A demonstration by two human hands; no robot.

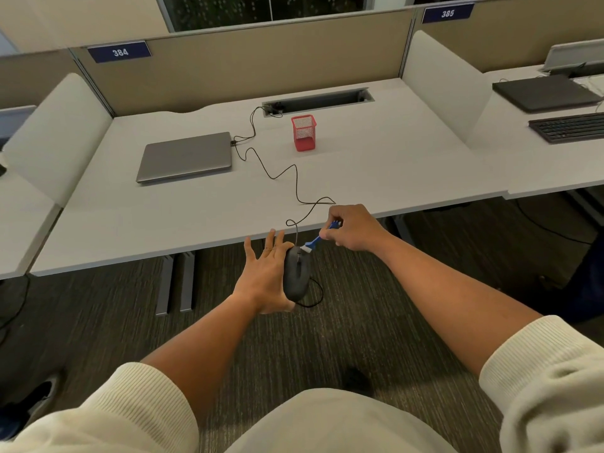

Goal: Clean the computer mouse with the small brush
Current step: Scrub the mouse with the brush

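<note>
Left hand: spread wide with fingers splayed; the computer mouse is cradled against the palm and thumb.
Right hand: closed in a pinch on the handle of the small brush.
Computer mouse: dark grey, held in the air just off the near edge of the tabletop, above the carpet.
Small brush: blue, tilted, its pale bristle end touching the mouse's front end at 12 o'clock.
Mouse cable: black, trailed in loose curves across the tabletop toward 11 o'clock.
Laptop: grey, shut, at 10 o'clock from the hands.
Mesh cup: red, upright, at 12 o'clock.
Tabletop: white, bordered by dividers.
</note>
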